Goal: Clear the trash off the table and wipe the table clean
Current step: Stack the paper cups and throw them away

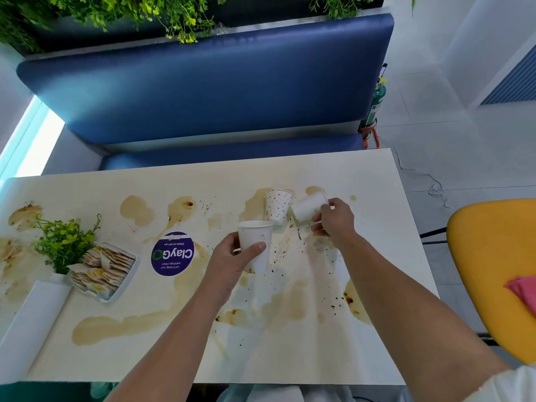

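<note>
The pale table (pixel 121 352) is covered with brown spill stains (pixel 116 326) and dark crumbs (pixel 278 268). My left hand (pixel 229 265) grips a white paper cup (pixel 256 239), held upright just above the table's middle. My right hand (pixel 333 219) holds a second white paper cup (pixel 307 208), tilted on its side with its mouth pointing away to the far right. Between them a dotted paper cup (pixel 278 206) stands upright on the table, close to both held cups.
A white tray of sachets (pixel 101 271) and a potted green plant (pixel 62 242) sit at the left. A round purple sticker (pixel 172 253) lies left of centre. A blue bench (pixel 203 91) runs behind the table. At the right stands a yellow chair (pixel 493 256) with a pink cloth (pixel 525 291).
</note>
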Demonstrator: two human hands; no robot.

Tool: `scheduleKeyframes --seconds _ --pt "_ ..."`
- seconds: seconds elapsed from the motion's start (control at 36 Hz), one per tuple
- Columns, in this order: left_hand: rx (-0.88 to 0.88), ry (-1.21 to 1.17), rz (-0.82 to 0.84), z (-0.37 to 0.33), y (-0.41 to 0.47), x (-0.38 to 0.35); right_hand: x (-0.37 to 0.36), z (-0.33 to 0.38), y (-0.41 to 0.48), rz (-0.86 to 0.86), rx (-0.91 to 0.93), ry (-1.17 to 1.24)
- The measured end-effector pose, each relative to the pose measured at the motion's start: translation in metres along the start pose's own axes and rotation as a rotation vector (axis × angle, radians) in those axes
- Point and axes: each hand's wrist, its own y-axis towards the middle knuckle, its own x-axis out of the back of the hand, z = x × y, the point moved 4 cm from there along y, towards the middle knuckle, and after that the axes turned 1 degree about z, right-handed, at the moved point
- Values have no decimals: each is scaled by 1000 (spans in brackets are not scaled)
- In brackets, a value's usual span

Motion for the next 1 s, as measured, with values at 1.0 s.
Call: scheduleKeyframes --seconds 1.0 --pt "-29 -30 -230 57 -78 186 -186 -14 -210 268 612 -343"
